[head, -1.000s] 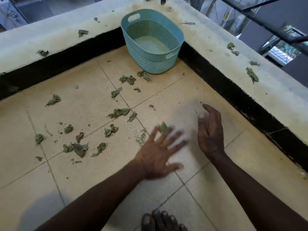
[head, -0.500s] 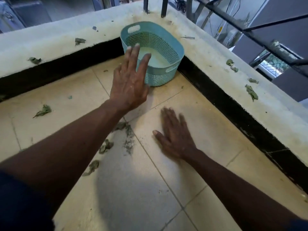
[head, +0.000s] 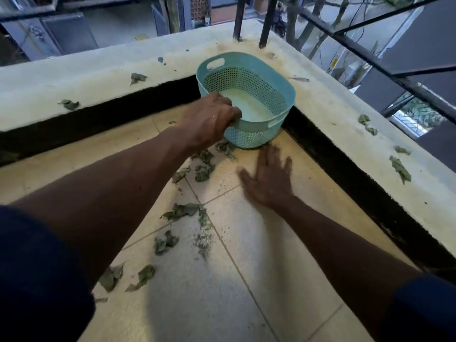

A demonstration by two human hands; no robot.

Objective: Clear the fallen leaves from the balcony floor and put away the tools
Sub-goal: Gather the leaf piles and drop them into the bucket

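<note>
A teal perforated plastic basket (head: 261, 95) stands in the far corner of the tiled balcony floor, with nothing inside it. My left hand (head: 209, 119) is closed over the basket's near rim. My right hand (head: 269, 178) lies flat on the tile just in front of the basket, fingers spread and holding nothing. Dry green leaves (head: 182, 211) lie scattered on the floor between and under my arms, and some (head: 203, 169) sit right beside the basket's base.
A pale concrete ledge (head: 98, 77) with a black inner face borders the floor on the far and right sides. More leaves (head: 399, 169) rest on top of it. Dark metal railing posts (head: 265, 21) rise behind the basket.
My left hand reached forward from above the floor and closed on the basket's rim. My right hand slid forward toward the basket. The view moved closer to the corner.
</note>
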